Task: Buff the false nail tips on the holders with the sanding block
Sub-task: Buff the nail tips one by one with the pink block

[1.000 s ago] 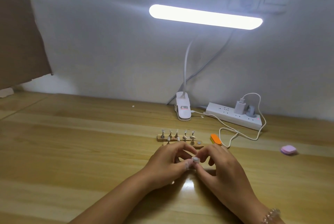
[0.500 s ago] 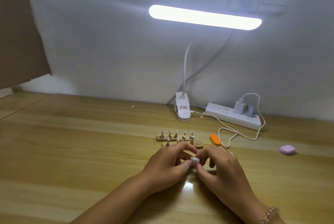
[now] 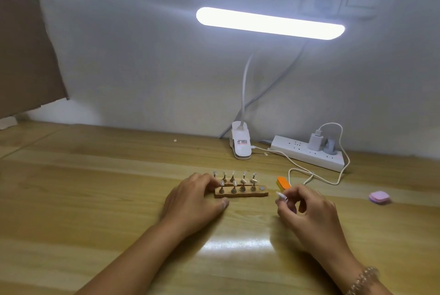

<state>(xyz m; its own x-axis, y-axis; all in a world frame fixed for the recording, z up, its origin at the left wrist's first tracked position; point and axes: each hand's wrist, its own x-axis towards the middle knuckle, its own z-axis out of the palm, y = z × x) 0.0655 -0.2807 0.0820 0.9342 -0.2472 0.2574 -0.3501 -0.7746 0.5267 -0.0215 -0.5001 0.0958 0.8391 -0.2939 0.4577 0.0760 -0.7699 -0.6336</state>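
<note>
Nine nail tips (image 3: 243, 175) upright on two wooden holder strips (image 3: 240, 194); one grey seat (image 3: 262, 188) at strips' right end bare. Tenth tip (image 3: 281, 196), on its peg, pinched in right hand (image 3: 309, 211) grip, just right of strips. Left hand (image 3: 192, 202) on strips' left end; blurred, clamped or merely resting, cannot tell. Orange sanding block (image 3: 283, 183) lies unheld on surface (image 3: 95, 199), just right of strips. Judgement: no buffing under way; which tips finished not discernible.

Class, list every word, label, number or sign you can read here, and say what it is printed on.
On the clip base of the desk lamp: a small label with red print, too blurred to read.
On the power strip: no readable marking.
No other text shows.
</note>
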